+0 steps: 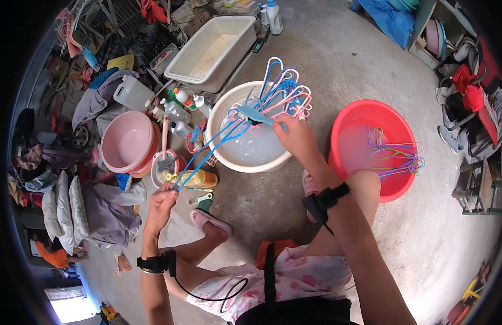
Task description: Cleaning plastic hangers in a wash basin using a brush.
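My left hand (pixel 165 200) is closed around one end of a blue clothes hanger (pixel 206 156), whose far end reaches over the cream basin's rim. In my right hand (pixel 295 135) is the handle of a light-blue scrubbing brush (pixel 255 115), its dark bristles facing down by the hanger's far end. Cloudy, sudsy water lies in the cream basin (pixel 251 166), and a bunch of white, blue, purple and pink hangers (pixel 289 91) leans over its back right rim. At the right, a red basin (pixel 344 111) holds cloudy water and thin coloured hangers (pixel 405 160).
A large rectangular tub (pixel 212 53) stands behind. Left of the cream basin are pink stacked basins (pixel 127 142), several bottles, a small bucket (pixel 157 162) with a brush, and a yellow liquid bottle (pixel 198 178). A small brush (pixel 202 198) lies near my slippered foot. Another person (pixel 54 256) is far left.
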Demonstrator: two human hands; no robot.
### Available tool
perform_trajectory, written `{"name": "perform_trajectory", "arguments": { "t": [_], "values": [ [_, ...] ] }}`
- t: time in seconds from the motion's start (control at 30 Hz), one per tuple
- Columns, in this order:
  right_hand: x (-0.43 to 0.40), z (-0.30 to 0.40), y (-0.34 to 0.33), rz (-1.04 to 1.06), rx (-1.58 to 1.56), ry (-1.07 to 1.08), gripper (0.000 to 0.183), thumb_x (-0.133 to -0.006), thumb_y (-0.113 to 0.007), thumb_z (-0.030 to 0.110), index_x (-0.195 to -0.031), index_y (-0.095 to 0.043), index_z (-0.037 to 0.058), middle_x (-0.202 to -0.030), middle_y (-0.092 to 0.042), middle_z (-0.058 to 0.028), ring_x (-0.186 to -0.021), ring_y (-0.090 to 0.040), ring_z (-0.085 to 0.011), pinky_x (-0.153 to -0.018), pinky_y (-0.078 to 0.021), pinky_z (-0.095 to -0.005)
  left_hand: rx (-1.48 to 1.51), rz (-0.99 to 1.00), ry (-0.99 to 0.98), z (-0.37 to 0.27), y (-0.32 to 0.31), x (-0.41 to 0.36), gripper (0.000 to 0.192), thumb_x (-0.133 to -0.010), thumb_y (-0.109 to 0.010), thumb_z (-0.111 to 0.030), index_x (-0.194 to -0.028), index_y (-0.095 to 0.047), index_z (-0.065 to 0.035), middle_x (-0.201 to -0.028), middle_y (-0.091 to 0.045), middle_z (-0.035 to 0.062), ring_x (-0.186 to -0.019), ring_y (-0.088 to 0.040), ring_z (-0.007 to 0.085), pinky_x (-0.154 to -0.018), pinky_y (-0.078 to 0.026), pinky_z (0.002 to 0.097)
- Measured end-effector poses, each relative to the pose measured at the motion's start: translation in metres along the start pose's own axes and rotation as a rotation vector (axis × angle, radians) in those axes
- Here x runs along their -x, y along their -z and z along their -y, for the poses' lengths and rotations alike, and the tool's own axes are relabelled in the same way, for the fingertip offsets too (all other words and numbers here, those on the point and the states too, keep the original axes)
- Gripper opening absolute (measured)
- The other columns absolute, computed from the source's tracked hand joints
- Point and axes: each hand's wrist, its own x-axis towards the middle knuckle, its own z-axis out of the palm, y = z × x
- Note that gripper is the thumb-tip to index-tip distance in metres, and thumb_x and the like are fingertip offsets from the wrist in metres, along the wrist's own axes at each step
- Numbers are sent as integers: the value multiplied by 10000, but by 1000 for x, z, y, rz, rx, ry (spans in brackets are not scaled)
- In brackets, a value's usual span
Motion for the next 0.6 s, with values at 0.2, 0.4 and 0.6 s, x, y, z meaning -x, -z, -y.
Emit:
{"name": "perform_trajectory", "arguments": {
  "t": [0.2, 0.4, 0.6],
  "values": [
    [3, -7, -27, 180, 191, -13, 153, -788, -584, 211, -875, -671, 120, -780, -655, -164, -761, -638, -359, -664, -508, -456, -288, 68, -43, -3, 17, 36, 285, -824, -660, -152, -652, -536, 39, -718, -461, 74, -690, -434, 176, -617, -351, 285],
    [13, -21, -40, 370, 517, 37, 172, -777, -548, 140, -862, -666, 47, -865, -659, -164, -818, -647, -332, -708, -514, -440, -595, 140, -170, -7, 8, 35, 332, -814, -669, -269, -632, -605, 1, -712, -498, 121, -673, -500, 259, -589, -402, 351],
    [27, 16, -4, 244, 323, 16, 194, -837, -533, 235, -873, -631, 71, -807, -645, -187, -776, -637, -356, -688, -509, -466, -709, 217, -186, 11, -9, 15, 383, -808, -652, -377, -638, -652, -34, -782, -543, 131, -682, -554, 300, -610, -435, 397]
  ]
}}
